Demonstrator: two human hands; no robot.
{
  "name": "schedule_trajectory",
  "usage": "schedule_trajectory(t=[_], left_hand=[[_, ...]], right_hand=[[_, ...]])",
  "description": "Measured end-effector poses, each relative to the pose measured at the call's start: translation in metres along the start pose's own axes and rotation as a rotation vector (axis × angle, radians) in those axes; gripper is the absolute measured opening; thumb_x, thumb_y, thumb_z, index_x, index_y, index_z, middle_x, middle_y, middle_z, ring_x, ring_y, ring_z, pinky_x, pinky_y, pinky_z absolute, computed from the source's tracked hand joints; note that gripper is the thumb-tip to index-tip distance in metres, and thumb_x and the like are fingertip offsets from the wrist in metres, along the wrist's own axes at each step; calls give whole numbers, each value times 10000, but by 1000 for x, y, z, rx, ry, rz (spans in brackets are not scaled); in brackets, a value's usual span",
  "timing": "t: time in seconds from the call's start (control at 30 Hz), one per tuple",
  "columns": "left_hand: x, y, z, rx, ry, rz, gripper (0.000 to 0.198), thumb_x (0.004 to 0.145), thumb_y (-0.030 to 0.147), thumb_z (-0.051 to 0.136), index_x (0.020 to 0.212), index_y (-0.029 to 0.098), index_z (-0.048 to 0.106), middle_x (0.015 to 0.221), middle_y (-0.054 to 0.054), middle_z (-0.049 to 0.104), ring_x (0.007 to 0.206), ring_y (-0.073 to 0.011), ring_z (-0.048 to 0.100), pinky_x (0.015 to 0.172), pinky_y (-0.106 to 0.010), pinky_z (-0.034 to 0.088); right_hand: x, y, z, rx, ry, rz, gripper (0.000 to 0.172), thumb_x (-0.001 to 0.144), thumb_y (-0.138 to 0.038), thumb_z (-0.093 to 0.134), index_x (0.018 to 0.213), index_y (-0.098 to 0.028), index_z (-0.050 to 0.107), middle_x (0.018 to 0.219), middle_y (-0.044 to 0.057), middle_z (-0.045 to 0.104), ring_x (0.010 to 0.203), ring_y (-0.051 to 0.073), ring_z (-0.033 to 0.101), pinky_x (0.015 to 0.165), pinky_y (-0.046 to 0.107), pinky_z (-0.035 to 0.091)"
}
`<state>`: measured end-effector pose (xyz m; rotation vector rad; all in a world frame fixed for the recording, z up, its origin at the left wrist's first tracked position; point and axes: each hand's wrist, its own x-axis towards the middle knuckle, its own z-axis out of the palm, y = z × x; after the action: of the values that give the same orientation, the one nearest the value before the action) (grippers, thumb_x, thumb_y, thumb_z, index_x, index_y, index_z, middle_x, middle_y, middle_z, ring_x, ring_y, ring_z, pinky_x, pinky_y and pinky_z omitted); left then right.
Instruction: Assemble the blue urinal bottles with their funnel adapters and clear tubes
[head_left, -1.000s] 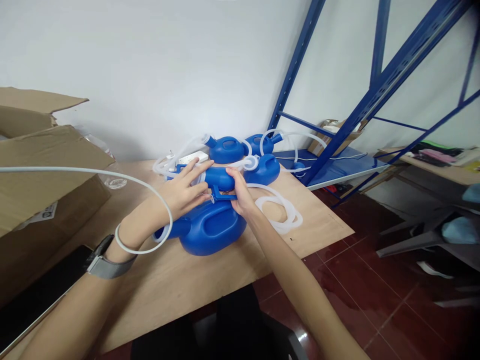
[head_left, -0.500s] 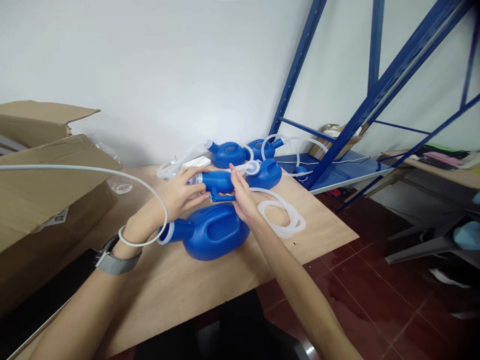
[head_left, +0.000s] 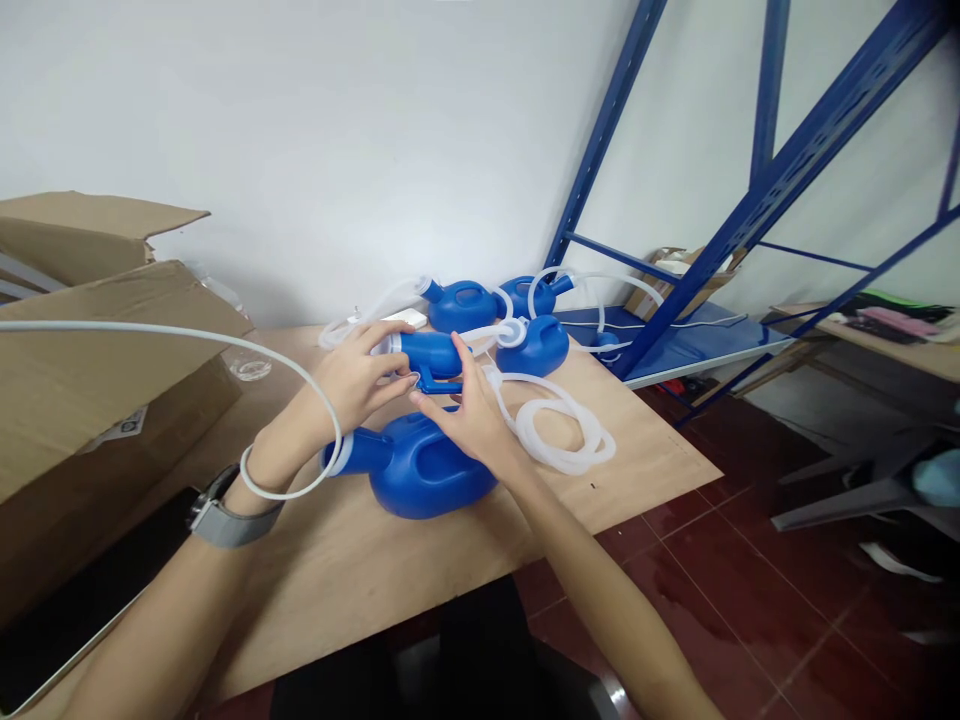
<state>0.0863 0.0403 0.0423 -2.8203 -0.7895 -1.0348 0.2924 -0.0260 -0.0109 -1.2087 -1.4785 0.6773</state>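
The left hand [head_left: 352, 378] is holding the collared neck of a blue bottle [head_left: 431, 353], fingers bent over it and thumb near a thin pale loop [head_left: 414, 379]. The right hand [head_left: 476, 415] is touching the bottle's right end, its thumb stretching apart toward the left fingertips; whether its hidden fingers are closing on the handle, I cannot tell. The bottle is lying sideways between the hands, beyond a larger blue jug [head_left: 431, 480], whose upper right part the right hand is covering.

A white label [head_left: 126, 428] is showing on the cardboard box [head_left: 67, 350] at left; its dark print is too small to read.

A white cable [head_left: 300, 495] is looping around the left wrist above a watch [head_left: 232, 522], crossing in front of the box and the jug's mouth. Clear tubing [head_left: 559, 460] is lying coiled on the wooden table [head_left: 315, 620], right of the hands. Three more blue jugs [head_left: 536, 348] are standing behind, tubes trailing among them, and the left hand is partly hiding a power strip [head_left: 411, 318]. A blue rack [head_left: 720, 245] is rising beyond the table's right side.
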Motion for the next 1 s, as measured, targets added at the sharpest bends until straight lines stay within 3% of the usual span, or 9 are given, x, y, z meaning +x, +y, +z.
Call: schedule_trajectory(t=[0.17, 0.33, 0.47, 0.57, 0.83, 1.0], left_hand=[[1, 6, -8, -21, -32, 2, 349, 1023, 402, 577, 820, 195, 772, 1454, -135, 631, 1266, -340, 634, 1086, -554, 527], [0, 8, -12, -14, -66, -9, 352, 1021, 415, 580, 830, 198, 780, 1479, -130, 620, 1255, -342, 643, 1084, -551, 536], [-2, 4, -7, 6, -67, -10, 370, 1021, 437, 569, 850, 194, 789, 1454, -145, 637, 1244, -352, 650, 1054, -552, 551], [-2, 3, -4, 12, -66, -7, 360, 1013, 453, 588, 853, 204, 792, 1434, -134, 655, 1241, -349, 656, 1052, -542, 554], [-1, 9, 5, 48, -52, 38, 364, 1034, 446, 584, 879, 201, 803, 1409, -135, 670, 1258, -352, 638, 1051, -535, 559], [-1, 10, 11, 98, -66, 57, 354, 1051, 405, 565, 914, 194, 813, 1423, -140, 656, 1283, -355, 609, 1067, -540, 549]], right_hand=[[3, 5, 3, -102, 59, 4, 1038, 762, -544, 889, 1643, -437, 351, 1562, 115, 503, 1389, 391, 557, 1027, 555, 583], [5, 2, 6, -91, 72, -5, 1005, 771, -579, 862, 1636, -394, 384, 1507, 115, 570, 1325, 378, 593, 1056, 562, 549], [1, -4, 8, -63, 61, 41, 878, 842, -576, 776, 1614, -307, 457, 1222, 113, 719, 1037, 319, 707, 997, 533, 561], [-1, -4, 9, -53, 74, 27, 834, 844, -544, 755, 1595, -294, 492, 1043, 76, 735, 894, 288, 706, 964, 517, 573], [-1, 13, 9, -263, 44, -139, 788, 918, -470, 636, 1644, -237, 437, 1063, 128, 745, 1061, 374, 684, 1014, 564, 541], [0, 23, 11, -503, -9, -306, 706, 998, -328, 455, 1673, -146, 356, 1091, 140, 758, 1056, 341, 686, 970, 522, 572]])
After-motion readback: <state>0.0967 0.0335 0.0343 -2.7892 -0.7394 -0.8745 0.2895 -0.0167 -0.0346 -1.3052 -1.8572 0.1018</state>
